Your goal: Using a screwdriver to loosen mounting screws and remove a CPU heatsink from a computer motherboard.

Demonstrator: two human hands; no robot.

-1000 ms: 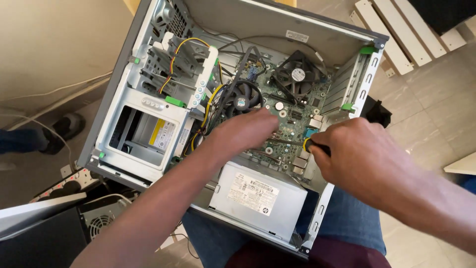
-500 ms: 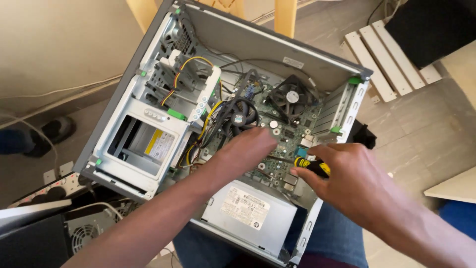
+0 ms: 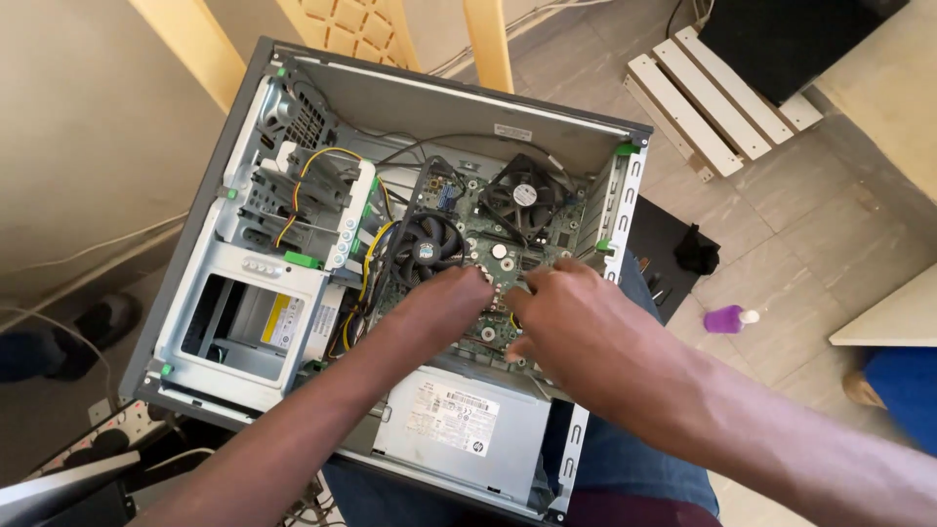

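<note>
Centre of frame: open computer case (image 3: 195,244) lying on its side across the person's lap, motherboard (image 3: 488,244) exposed. Both hands meet over the board's lower part. Left hand (image 3: 444,303) comes in from lower left, fingers curled down onto the board just below the round black fan (image 3: 427,244); cannot tell whether it pinches anything. Right hand (image 3: 576,327) enters from lower right, back to camera, fingers bent toward the same spot; whatever it may hold is hidden beneath it. Fingertips of the two hands sit just beside each other, left slightly higher in frame. Second fan (image 3: 524,195) lies up and right. Grey power supply (image 3: 459,429) sits below the hands, nearer the body. Purple bottle (image 3: 727,319) on floor, right.
</note>
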